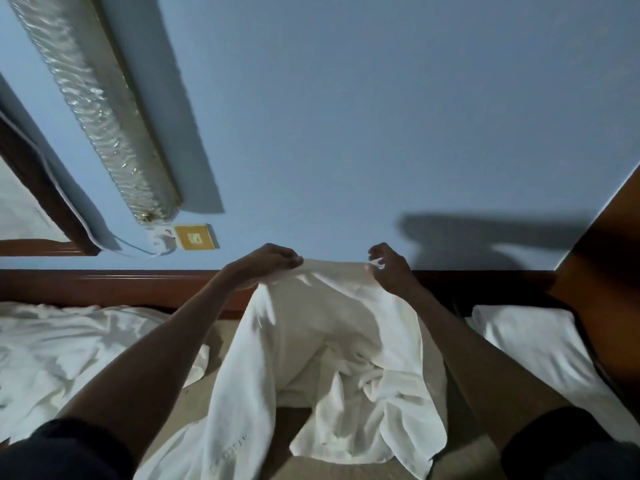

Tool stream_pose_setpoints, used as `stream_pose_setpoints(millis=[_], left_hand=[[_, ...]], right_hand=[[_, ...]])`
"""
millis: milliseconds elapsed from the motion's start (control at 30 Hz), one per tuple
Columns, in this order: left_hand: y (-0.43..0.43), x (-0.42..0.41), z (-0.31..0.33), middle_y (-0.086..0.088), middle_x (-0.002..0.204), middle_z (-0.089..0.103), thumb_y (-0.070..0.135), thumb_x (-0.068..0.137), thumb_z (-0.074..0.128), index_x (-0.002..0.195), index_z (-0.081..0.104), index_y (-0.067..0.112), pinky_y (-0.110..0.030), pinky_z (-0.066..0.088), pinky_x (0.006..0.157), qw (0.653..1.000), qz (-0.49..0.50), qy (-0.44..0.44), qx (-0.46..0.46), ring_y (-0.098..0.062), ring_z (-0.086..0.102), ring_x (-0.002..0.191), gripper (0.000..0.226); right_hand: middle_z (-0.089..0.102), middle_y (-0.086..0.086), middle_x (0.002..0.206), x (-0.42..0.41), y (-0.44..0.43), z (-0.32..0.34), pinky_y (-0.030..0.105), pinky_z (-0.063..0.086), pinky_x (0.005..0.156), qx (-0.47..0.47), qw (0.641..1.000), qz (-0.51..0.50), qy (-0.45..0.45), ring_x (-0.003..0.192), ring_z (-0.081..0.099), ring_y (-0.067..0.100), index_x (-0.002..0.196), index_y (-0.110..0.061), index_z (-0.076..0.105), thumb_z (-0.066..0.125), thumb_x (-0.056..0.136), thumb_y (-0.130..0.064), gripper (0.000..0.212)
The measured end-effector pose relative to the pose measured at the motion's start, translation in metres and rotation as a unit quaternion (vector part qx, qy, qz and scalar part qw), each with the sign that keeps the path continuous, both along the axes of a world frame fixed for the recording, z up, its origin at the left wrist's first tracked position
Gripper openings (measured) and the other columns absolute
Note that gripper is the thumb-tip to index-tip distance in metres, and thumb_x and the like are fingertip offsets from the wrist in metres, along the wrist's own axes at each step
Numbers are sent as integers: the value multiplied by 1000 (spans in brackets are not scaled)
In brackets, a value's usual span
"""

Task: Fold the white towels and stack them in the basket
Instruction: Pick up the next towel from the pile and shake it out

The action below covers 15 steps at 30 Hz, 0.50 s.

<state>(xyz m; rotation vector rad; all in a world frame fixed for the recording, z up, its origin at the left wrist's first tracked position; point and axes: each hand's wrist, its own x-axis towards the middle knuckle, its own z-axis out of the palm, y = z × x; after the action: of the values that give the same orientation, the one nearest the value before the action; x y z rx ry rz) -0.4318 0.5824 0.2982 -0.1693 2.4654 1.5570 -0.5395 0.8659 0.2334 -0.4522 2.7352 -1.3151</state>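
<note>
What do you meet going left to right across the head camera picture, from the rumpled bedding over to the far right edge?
Crumpled white cloth → left hand → held white towel → right hand → white padded bundle → brown wooden panel.

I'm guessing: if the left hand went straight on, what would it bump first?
Probably the plain blue wall behind the white cloth towel the left hand holds, though depth is unclear.

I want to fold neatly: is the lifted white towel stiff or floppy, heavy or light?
Probably floppy: the white towel hangs in folds from the left hand and right hand and bunches below. Likely light: pinching fingers hold it up.
</note>
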Motion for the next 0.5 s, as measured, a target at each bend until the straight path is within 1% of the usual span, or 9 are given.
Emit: stream_pose_setpoints(millis=[33,67,100,167,233,333,367,433,500], left_hand=[[0,1,5,0,78,66,29,100,67,90,74,5,-24,45,67,1000,-7,6,1,-11,58,72,27],[1,3,11,1,81,68,28,100,67,94,75,4,-22,47,68,1000,-16,10,-3,-10,60,73,26],[1,2,16,2,84,72,27,100,67,95,77,7,-22,50,71,1000,-24,14,-12,-9,64,76,23],[2,2,27,5,91,77,26,99,68,92,80,16,-23,54,79,998,-39,20,-42,-7,69,84,17],[-2,2,37,5,93,78,25,97,69,90,81,19,-26,54,82,997,-31,31,-61,-8,71,87,15],[-10,6,43,-1,94,79,24,96,71,91,81,16,-31,57,84,998,-17,41,-43,-14,73,87,14],[-10,9,45,-2,95,79,24,97,70,93,81,15,-32,59,84,998,-17,47,-38,-15,73,87,14],[-10,11,45,-3,97,79,24,98,68,96,81,16,-34,59,86,998,-19,53,-33,-16,73,88,15],[-9,12,46,-5,99,78,23,98,68,97,81,15,-36,59,87,998,-21,54,-23,-18,73,90,16]], right_hand=[[65,-3,113,7,-10,11,30,49,90,-2,997,79,-25,103,60,20,126,-15,58,76,88,-15,42],[65,-2,119,15,-21,23,28,50,95,-10,988,145,-61,108,61,17,134,-16,56,80,86,-16,54],[68,-3,122,22,-30,34,25,50,97,-18,976,196,-89,112,62,15,134,-19,59,82,85,-18,55],[74,-9,112,30,-46,50,24,51,95,-3,963,253,-93,107,67,9,117,-24,72,81,85,-27,33],[76,-13,98,35,-53,60,28,52,92,12,963,262,-58,96,69,4,99,-26,78,76,87,-35,15],[76,-9,94,33,-54,64,30,51,85,-33,967,246,-55,83,67,3,98,-18,75,69,93,-29,14],[76,-7,97,32,-54,68,30,50,83,-44,964,252,-66,84,65,4,101,-16,73,67,96,-31,16],[75,-8,106,34,-58,78,26,52,83,-42,955,265,-126,93,66,4,110,-23,72,65,98,-40,23],[73,-9,108,37,-62,83,21,52,81,-24,945,281,-165,97,66,4,111,-25,74,66,96,-45,26]])
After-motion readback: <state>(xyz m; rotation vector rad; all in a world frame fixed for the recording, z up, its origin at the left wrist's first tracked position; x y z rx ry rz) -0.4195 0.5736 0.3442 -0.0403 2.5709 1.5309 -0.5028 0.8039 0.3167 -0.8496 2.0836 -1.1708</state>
